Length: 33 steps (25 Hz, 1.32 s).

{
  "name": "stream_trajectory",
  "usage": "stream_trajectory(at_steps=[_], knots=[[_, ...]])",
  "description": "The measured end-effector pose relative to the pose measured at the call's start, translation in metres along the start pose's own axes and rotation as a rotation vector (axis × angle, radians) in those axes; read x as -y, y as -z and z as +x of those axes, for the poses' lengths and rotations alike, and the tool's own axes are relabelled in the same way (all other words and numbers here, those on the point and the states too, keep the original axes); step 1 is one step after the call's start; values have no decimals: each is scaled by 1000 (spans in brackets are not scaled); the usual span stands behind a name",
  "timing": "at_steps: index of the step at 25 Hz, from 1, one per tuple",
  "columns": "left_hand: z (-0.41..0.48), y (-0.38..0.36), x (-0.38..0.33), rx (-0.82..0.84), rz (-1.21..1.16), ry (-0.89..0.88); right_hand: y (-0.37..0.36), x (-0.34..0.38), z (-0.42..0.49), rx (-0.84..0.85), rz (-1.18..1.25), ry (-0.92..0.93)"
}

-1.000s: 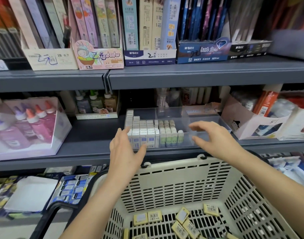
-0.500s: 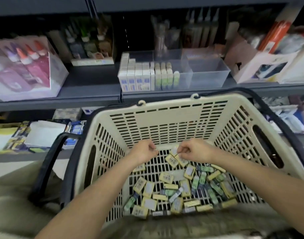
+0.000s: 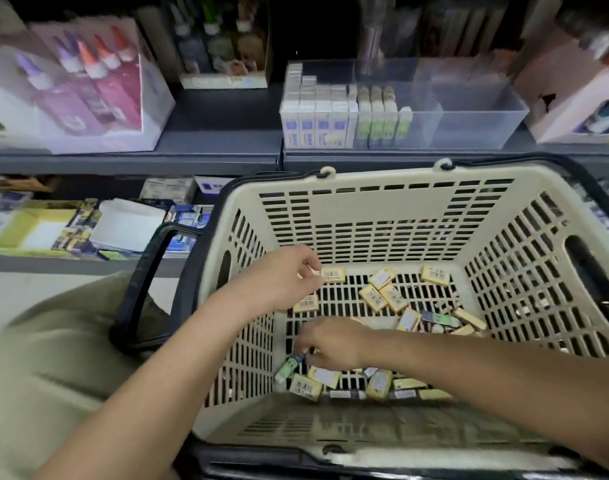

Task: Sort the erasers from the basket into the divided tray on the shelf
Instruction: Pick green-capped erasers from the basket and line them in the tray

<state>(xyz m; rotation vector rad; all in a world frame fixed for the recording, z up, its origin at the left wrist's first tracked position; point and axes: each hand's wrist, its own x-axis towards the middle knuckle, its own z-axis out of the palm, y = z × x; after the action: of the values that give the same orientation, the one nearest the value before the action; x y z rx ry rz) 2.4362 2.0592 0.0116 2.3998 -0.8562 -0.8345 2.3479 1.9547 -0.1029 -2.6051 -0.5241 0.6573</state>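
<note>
L hand [image 3: 282, 280] pinches yellow eraser [image 3: 333, 274], R hand [image 3: 332, 344] pinches green eraser [image 3: 288, 368] in basket [image 3: 382, 206].

Glue bottles [image 3: 88, 77] blurred, erasers [image 3: 382, 299] with labels too small to read, some hidden under right hand [image 3: 334, 344], box [image 3: 573, 98] cut off at right edge.

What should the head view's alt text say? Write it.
Two hands dig in a cream basket of loose erasers: the left hand pinches a yellow eraser, the right hand touches a green eraser. Behind, a divided tray holds rowed erasers.

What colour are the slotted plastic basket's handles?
Black carrying handles on the cream slotted plastic basket; head view.
</note>
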Motion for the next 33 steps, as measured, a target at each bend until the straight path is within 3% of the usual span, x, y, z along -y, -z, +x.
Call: stream_trajectory(at_steps=[5,7,10,12,14,15,19,21,25,27,30,33], knots=[[-24,2,17,-79,-175,6,-27,8,23,30,-317,112],[-23,2,19,-76,-193,29,-23,1,14,31,-291,66],[-18,0,16,-65,-132,51,7,-17,-13,-57,8,-164],[-10,-7,6,4,40,67,34,-32,-38,-215,325,-324],[3,-17,-11,141,227,112,53,-36,-60,-365,640,-387],[11,-24,-21,197,200,143,59,-36,-67,-407,723,-383],[37,-60,-42,157,-548,304,55,-34,-79,-454,793,-403],[44,-69,-38,120,-650,359,48,-39,-84,-334,685,-453],[51,-68,-13,112,-808,472,19,-45,-92,153,-33,-314],[49,-71,-6,136,-814,480,7,-44,-92,233,-182,-291],[48,-84,-6,232,-729,425,10,-46,-88,146,-80,-270],[45,-93,-7,426,-563,395,26,-54,-83,-47,415,-407]])
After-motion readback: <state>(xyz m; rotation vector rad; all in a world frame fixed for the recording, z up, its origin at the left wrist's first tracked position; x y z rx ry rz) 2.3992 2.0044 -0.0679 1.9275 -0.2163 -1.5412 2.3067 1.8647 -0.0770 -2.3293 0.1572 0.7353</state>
